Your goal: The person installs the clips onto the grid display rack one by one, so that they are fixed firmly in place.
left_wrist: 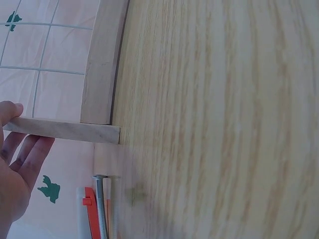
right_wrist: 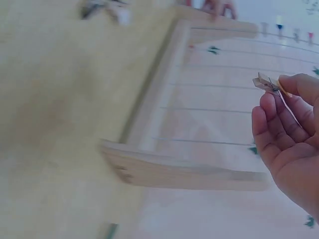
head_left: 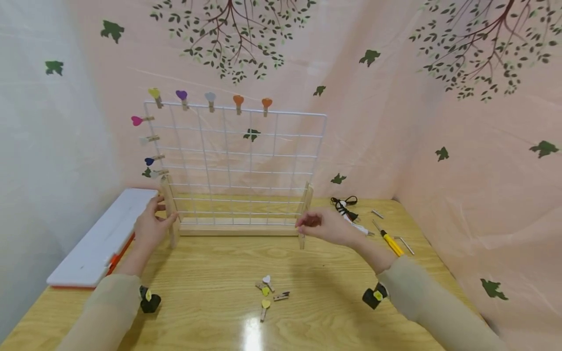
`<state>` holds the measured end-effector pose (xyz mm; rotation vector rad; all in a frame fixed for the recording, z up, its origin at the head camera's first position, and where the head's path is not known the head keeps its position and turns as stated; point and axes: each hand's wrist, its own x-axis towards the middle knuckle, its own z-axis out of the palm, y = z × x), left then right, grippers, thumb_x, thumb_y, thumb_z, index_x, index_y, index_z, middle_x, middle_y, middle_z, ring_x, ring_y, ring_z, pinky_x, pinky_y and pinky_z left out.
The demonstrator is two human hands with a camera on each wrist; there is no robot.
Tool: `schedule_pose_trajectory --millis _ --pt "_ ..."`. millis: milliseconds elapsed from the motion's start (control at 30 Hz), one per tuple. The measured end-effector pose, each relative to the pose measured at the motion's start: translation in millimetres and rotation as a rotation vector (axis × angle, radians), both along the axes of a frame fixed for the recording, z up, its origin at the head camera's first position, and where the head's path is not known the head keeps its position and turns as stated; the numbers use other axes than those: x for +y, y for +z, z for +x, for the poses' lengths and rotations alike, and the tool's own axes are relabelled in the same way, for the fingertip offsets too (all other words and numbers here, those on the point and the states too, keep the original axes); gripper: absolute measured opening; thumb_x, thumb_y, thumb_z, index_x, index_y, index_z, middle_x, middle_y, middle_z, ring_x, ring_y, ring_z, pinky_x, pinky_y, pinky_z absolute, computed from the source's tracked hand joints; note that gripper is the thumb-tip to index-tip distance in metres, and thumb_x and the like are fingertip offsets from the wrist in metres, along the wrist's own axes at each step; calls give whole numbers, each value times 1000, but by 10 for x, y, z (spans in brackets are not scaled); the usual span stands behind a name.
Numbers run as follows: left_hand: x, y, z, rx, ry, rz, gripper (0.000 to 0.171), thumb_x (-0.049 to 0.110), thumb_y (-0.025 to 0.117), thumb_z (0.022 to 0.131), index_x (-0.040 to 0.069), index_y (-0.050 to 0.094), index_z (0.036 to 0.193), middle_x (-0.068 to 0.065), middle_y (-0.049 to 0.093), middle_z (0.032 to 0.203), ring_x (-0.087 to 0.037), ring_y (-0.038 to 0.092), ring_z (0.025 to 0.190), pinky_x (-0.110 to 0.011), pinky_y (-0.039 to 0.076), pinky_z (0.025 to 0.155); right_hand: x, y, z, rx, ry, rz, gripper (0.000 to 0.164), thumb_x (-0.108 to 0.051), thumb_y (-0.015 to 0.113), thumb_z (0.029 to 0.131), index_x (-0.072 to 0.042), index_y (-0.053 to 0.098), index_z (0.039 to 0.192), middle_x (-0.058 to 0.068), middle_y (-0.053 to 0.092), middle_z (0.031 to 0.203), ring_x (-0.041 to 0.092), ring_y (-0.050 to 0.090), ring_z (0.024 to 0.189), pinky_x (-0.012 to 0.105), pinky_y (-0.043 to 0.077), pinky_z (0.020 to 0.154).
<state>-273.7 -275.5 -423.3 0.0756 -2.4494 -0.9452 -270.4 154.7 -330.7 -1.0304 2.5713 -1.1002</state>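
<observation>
A white wire grid (head_left: 298, 113) stands upright in a wooden stand, whose base bar (head_left: 239, 233) runs along the table. My left hand (head_left: 151, 224) holds the stand's left post (left_wrist: 70, 130) between thumb and fingers. My right hand (head_left: 327, 226), in front of the right post (head_left: 307, 197), pinches a small wooden clothespin (right_wrist: 264, 83) between thumb and index finger; a thin yellow edge shows on it. Heart-topped clothespins are clipped along the grid's top edge, such as a purple one (head_left: 182, 96), and down its left edge, such as a pink one (head_left: 137, 121).
Several loose clothespins (head_left: 265, 304) lie on the table (head_left: 210, 273) in front of the stand. A white board-like case (head_left: 103, 234) with red edges lies at left. At right are a yellow screwdriver (head_left: 392, 243), a black-and-white cable (head_left: 344, 207) and metal pieces.
</observation>
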Motion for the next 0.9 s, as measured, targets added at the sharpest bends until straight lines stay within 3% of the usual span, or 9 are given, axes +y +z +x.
schedule_pose_trajectory --millis 200,367,467,633,900 --pt "-16 -4 1 1 1 7 53 19 64 82 4 40 127 -24 59 104 -36 60 69 -47 47 63 -86 678 -105 181 -1 -91 8 -16 60 85 -9 63 89 0 63 85 10 60 77 25 50 69" --pt "-22 -12 -7 1 1 9 53 20 64 82 4 40 127 -24 59 104 -35 61 69 -46 48 64 -194 1164 -125 328 21 -205 8 -6 59 84 -1 62 89 10 62 88 19 60 78 27 49 71" --pt "-21 -14 -6 7 -7 9 53 20 64 82 4 40 127 -25 59 103 -35 60 69 -47 48 63 -237 1338 -241 415 -15 -244 10 -10 61 84 -3 64 90 6 62 87 16 59 78 25 48 72" --pt "-12 -16 3 12 -11 6 53 19 63 82 2 40 127 -26 58 103 -36 60 69 -48 48 63 -295 1566 -467 522 -164 -251 17 -27 64 82 -14 67 93 -7 62 87 7 49 78 23 42 72" --pt "-10 -18 -2 13 -5 0 53 20 63 82 2 40 126 -26 58 103 -36 60 69 -48 47 63 -398 1853 -673 591 -280 -291 21 -29 65 80 -13 68 93 -3 63 87 12 38 72 21 31 65"
